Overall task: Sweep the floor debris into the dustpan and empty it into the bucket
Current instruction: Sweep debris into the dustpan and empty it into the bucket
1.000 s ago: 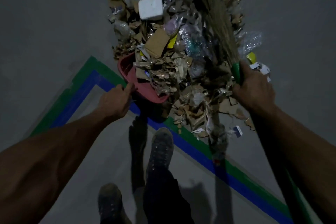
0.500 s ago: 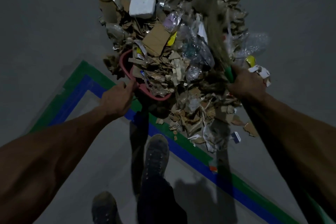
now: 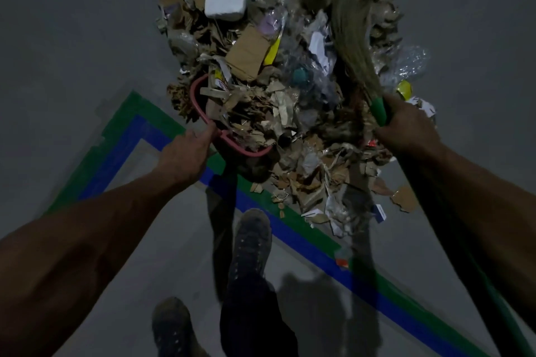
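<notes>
Down on the floor: hands working dustpan and broom at the debris pile

Now the left hand is gripping the pink dustpan at its near rim, fingers curled round the edge, and the pan is sitting on the floor against the near left side of the debris. Torn cardboard and paper are lying heaped inside the pan. The right hand is clenching round the green handle of the broom, whose straw bristles are lying across the right side of the pile and pointing away from the person. A white foam block is resting on the far left of the heap, and a brown cardboard piece is lying near the middle. Green and blue tape is running across the floor (the pile is overlapping it at the near edge). Two dark shoes are standing below the hands. No bucket is showing in this view.
</notes>
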Demonstrator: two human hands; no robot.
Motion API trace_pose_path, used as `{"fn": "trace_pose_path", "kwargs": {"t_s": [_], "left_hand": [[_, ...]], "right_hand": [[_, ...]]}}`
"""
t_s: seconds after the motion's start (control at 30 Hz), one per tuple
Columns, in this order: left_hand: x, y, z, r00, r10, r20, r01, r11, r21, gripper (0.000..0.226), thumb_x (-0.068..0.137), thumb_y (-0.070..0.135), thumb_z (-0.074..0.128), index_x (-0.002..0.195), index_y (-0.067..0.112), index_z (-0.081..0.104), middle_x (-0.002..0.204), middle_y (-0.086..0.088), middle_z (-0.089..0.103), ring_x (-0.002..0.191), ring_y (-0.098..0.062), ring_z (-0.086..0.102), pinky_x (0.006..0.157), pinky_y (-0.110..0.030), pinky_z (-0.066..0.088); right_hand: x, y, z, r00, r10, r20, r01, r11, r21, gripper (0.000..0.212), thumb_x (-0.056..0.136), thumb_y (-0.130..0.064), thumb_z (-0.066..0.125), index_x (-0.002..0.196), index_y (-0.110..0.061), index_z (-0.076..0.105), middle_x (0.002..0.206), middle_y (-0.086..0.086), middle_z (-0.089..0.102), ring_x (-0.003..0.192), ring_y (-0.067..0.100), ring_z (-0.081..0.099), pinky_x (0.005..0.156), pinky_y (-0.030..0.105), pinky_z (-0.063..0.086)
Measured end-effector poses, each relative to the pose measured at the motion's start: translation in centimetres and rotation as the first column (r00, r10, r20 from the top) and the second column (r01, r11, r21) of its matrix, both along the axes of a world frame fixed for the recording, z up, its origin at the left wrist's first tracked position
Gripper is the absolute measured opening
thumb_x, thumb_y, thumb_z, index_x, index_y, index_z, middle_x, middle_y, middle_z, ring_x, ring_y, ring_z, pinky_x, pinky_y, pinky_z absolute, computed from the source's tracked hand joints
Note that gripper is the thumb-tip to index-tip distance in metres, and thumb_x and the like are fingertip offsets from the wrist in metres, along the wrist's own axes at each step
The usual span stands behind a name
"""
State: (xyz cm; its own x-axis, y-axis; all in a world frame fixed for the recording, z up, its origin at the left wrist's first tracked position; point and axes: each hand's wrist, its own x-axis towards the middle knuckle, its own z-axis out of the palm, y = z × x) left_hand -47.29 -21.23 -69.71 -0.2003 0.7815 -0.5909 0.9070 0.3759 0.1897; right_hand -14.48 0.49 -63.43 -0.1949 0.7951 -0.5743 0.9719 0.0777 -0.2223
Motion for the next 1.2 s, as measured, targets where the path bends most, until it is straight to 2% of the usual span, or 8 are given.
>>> {"fn": "trace_pose_path", "kwargs": {"t_s": [0.17, 0.27, 0.37, 0.47, 0.7, 0.83, 1.0, 1.2], "left_hand": [[0.2, 0.1, -0.5, 1.0, -0.016, -0.02, 0.016, 1.0, 0.003, 0.051, 0.102, 0.026, 0.04, 0.147, 0.028, 0.015, 0.087, -0.013, 0.043, 0.07, -0.023, 0.039, 0.055, -0.036, 0.032], [0.4, 0.2, -0.7, 1.0, -0.005, -0.005, 0.005, 1.0, -0.009, 0.052, 0.102, 0.026, 0.04, 0.147, 0.029, 0.014, 0.099, -0.02, 0.05, 0.077, -0.029, 0.044, 0.061, -0.038, 0.035], [0.3, 0.1, -0.9, 1.0, 0.009, 0.005, -0.009, 1.0, 0.001, 0.053, 0.102, 0.026, 0.041, 0.147, 0.027, 0.014, 0.097, -0.018, 0.048, 0.077, -0.028, 0.043, 0.061, -0.039, 0.035], [0.5, -0.3, -0.6, 1.0, 0.012, 0.017, -0.012, 1.0, 0.011, 0.056, 0.1, 0.025, 0.044, 0.147, 0.026, 0.014, 0.088, -0.011, 0.037, 0.076, -0.029, 0.044, 0.06, -0.038, 0.034], [0.1, -0.9, -0.4, 0.998, -0.044, -0.035, 0.046, 0.998, 0.052, 0.058, 0.098, 0.018, 0.046, 0.147, 0.028, 0.016, 0.093, -0.019, 0.048, 0.067, -0.025, 0.037, 0.053, -0.036, 0.031], [-0.3, -1.8, -0.5, 0.983, -0.124, -0.133, 0.134, 0.989, 0.065, 0.057, 0.101, 0.019, 0.044, 0.151, 0.025, 0.018, 0.093, -0.018, 0.049, 0.069, -0.03, 0.047, 0.049, -0.034, 0.031], [-0.3, -2.3, -1.2, 0.988, -0.111, -0.103, 0.119, 0.99, 0.073, 0.059, 0.1, 0.015, 0.045, 0.15, 0.03, 0.017, 0.094, -0.015, 0.045, 0.078, -0.031, 0.047, 0.054, -0.036, 0.033], [-0.3, -2.7, -1.6, 0.99, -0.117, -0.074, 0.126, 0.983, 0.131, 0.066, 0.094, 0.01, 0.054, 0.15, 0.019, 0.021, 0.089, -0.018, 0.046, 0.067, -0.025, 0.032, 0.052, -0.034, 0.028]], "right_hand": [[-1.9, -2.3, -1.6, 0.989, 0.139, -0.047, -0.141, 0.989, -0.052, 0.041, 0.075, -0.011, 0.067, 0.113, -0.022, 0.056, 0.088, 0.003, 0.056, 0.084, 0.032, 0.062, 0.054, 0.023, 0.03], [-2.1, -5.4, -2.2, 0.983, 0.178, -0.051, -0.18, 0.982, -0.047, 0.071, 0.076, -0.012, 0.066, 0.142, -0.026, 0.045, 0.096, 0.012, 0.064, 0.082, 0.034, 0.063, 0.059, 0.029, 0.039], [-2.1, -8.2, -2.4, 0.983, 0.175, -0.05, -0.179, 0.979, -0.093, 0.077, 0.081, -0.017, 0.064, 0.15, -0.032, 0.033, 0.112, 0.018, 0.064, 0.092, 0.039, 0.063, 0.068, 0.04, 0.051], [-1.6, -9.8, -2.1, 0.985, 0.152, -0.083, -0.159, 0.984, -0.084, 0.085, 0.08, -0.012, 0.061, 0.154, -0.031, 0.025, 0.111, 0.021, 0.061, 0.088, 0.039, 0.06, 0.061, 0.034, 0.043], [0.8, -7.0, -0.7, 0.991, -0.063, -0.12, 0.061, 0.998, -0.021, 0.073, 0.082, -0.015, 0.065, 0.147, -0.036, 0.037, 0.111, 0.012, 0.066, 0.087, 0.031, 0.062, 0.069, 0.035, 0.048], [-0.2, -5.4, -1.4, 0.969, -0.141, -0.205, 0.123, 0.988, -0.095, 0.067, 0.083, -0.015, 0.066, 0.143, -0.033, 0.041, 0.119, 0.013, 0.063, 0.087, 0.037, 0.065, 0.073, 0.051, 0.057], [-2.5, -8.0, -2.3, 0.974, -0.029, -0.223, -0.001, 0.991, -0.134, 0.076, 0.083, -0.01, 0.068, 0.15, -0.025, 0.037, 0.128, 0.017, 0.061, 0.106, 0.035, 0.062, 0.087, 0.043, 0.053], [-4.1, -12.2, -2.1, 0.975, 0.081, -0.208, -0.104, 0.989, -0.103, 0.079, 0.083, -0.01, 0.062, 0.153, -0.029, 0.03, 0.112, 0.019, 0.065, 0.092, 0.036, 0.064, 0.07, 0.034, 0.049]]}}
